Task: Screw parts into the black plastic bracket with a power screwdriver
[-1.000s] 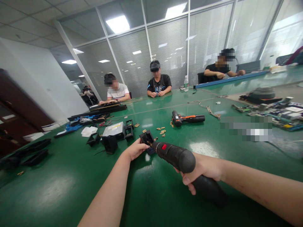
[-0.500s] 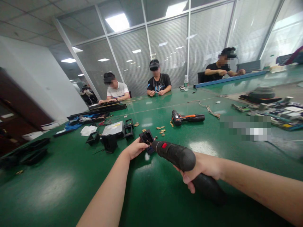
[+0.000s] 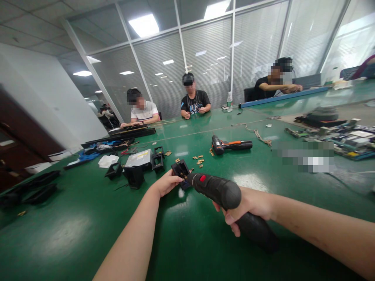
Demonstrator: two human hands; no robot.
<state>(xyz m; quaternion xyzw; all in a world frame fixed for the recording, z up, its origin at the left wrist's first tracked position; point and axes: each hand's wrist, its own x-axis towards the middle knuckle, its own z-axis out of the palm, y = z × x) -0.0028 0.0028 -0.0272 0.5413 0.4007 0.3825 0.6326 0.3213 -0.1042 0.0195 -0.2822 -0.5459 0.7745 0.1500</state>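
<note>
My left hand (image 3: pixel 169 182) is closed on the near side of a small black plastic housing (image 3: pixel 179 168), tilted so its hollow side faces me. My right hand (image 3: pixel 241 208) wraps round the grip of a black cordless drill (image 3: pixel 215 189) with a red switch on top. The drill's front end points into the housing, close to my left thumb; whether the bit touches a screw is too small to tell. Several small brass-coloured pieces (image 3: pixel 200 160) lie on the green table just beyond the housing.
A second cordless drill (image 3: pixel 231 145), black and orange, lies beyond my hands. Left of them are black frames (image 3: pixel 134 176) and a silver metal box (image 3: pixel 140 159). Circuit boards (image 3: pixel 351 136) lie at the right. Three people (image 3: pixel 193 102) sit along the far side.
My hands, the drill and the housing keep nearly the same position relative to each other. The whole view has shifted slightly. The person at the far right has leaned and extended an arm.
</note>
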